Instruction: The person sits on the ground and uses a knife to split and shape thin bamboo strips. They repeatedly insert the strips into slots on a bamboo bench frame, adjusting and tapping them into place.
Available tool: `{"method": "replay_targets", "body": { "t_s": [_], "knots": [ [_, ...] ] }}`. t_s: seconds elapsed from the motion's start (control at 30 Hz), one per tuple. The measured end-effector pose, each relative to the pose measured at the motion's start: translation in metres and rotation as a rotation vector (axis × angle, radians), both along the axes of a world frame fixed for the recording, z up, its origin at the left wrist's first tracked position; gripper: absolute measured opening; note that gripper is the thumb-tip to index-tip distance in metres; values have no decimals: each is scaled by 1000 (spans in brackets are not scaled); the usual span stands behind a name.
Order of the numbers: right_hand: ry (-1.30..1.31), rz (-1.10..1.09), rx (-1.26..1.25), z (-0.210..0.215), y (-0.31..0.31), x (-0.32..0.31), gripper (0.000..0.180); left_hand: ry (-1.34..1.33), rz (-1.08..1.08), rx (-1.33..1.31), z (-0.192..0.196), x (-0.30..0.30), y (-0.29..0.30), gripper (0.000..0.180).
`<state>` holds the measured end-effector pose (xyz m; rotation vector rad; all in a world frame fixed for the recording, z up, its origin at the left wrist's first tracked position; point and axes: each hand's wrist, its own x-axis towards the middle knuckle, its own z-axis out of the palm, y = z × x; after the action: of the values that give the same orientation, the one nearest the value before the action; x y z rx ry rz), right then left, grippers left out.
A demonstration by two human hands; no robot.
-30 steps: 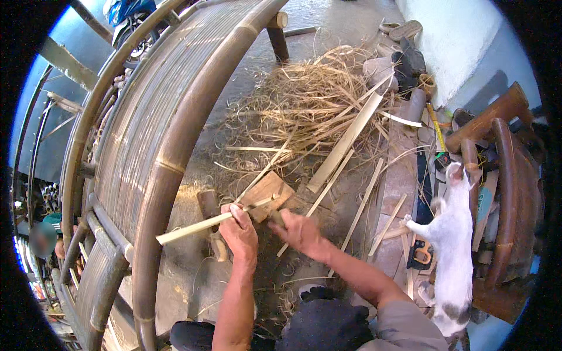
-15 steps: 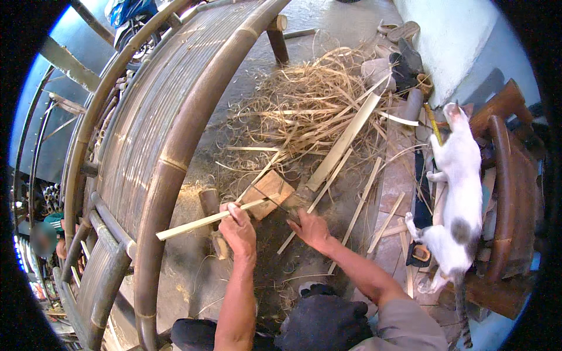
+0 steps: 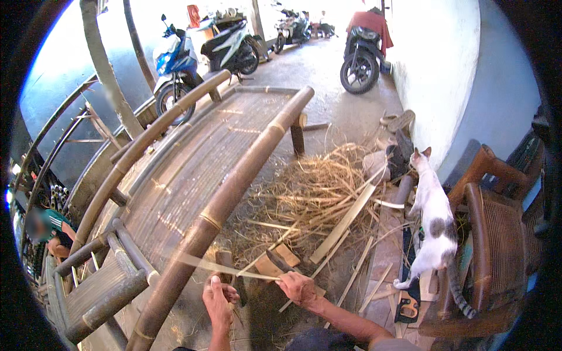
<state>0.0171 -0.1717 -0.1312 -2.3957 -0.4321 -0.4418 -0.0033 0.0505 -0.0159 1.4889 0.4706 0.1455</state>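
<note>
A thin pale bamboo strip (image 3: pixel 225 268), smeared by motion, stretches from my right hand (image 3: pixel 298 288) leftward across the rail of the bamboo bench (image 3: pixel 202 225). My right hand is closed around a knife, its dark blade (image 3: pixel 278 261) pointing up and left, and the strip's near end meets the same fingers. Just below the strip is my left hand (image 3: pixel 219 299), thumb up and fingers loosely curled apart, with nothing seen in it. Behind the blade a wooden block (image 3: pixel 276 264) lies on the floor, partly hidden. A short bamboo piece (image 3: pixel 224 259) stands beside it.
A heap of shavings (image 3: pixel 322 193) covers the floor ahead, with a wide bamboo slat (image 3: pixel 342 231) on it. At the right are a cat (image 3: pixel 433 219), a handsaw (image 3: pixel 407 304) and a brown chair (image 3: pixel 497 245). Motorbikes (image 3: pixel 360 58) stand far off; a person (image 3: pixel 55 231) sits at left.
My head view has tilted up, showing the motorbikes. The strip has passed from my left hand to my right, and the left hand's fingers have loosened. The cat's head has turned.
</note>
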Motion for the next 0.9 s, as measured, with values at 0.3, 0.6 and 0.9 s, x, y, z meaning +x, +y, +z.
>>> {"method": "replay_targets", "body": {
  "t_s": [0.3,0.6,0.9],
  "knots": [
    [-8,442,79,133,36,54,29,-515,0,1927,138,-33,84,49],
    [-49,459,287,196,203,136,61,-31,151,1779,218,-60,277,20],
    [-178,77,-218,113,270,135,64,209,474,1916,214,-99,403,26]
  ]
}}
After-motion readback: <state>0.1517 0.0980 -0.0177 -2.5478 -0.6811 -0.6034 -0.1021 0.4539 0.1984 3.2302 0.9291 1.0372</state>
